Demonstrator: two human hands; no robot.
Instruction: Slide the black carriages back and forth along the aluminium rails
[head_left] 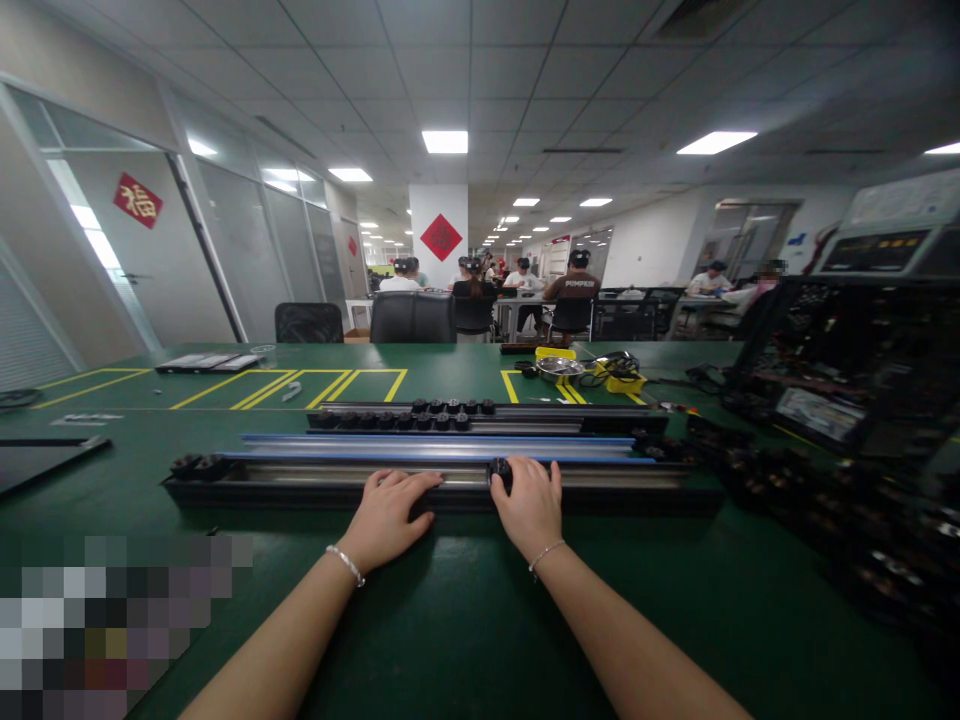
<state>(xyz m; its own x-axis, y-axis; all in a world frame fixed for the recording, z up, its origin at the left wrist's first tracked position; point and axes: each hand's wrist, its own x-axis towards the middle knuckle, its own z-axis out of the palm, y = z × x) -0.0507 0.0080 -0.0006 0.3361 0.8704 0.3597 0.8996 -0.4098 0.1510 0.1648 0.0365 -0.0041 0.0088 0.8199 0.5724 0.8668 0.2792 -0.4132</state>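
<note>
A long black-edged rail with a silvery channel (300,474) lies across the green table in front of me. My left hand (390,512) rests on the rail's near edge, left of its middle, with its fingers stretched out and nothing visibly held. Against the rail, my right hand (531,508) has its thumb and fingers closed about a small black round part (499,467). The fingers partly cover that part. At the rail's left end sit a few similar black round parts (210,466). Just behind runs a long blue-edged strip (435,443).
Farther back, another black rail (525,425) carries several black round parts. A metal bowl (561,367) and yellow containers (625,383) stand beyond it. On the right are a heap of dark parts (787,480) and an open computer case (825,350). Several people sit in the background.
</note>
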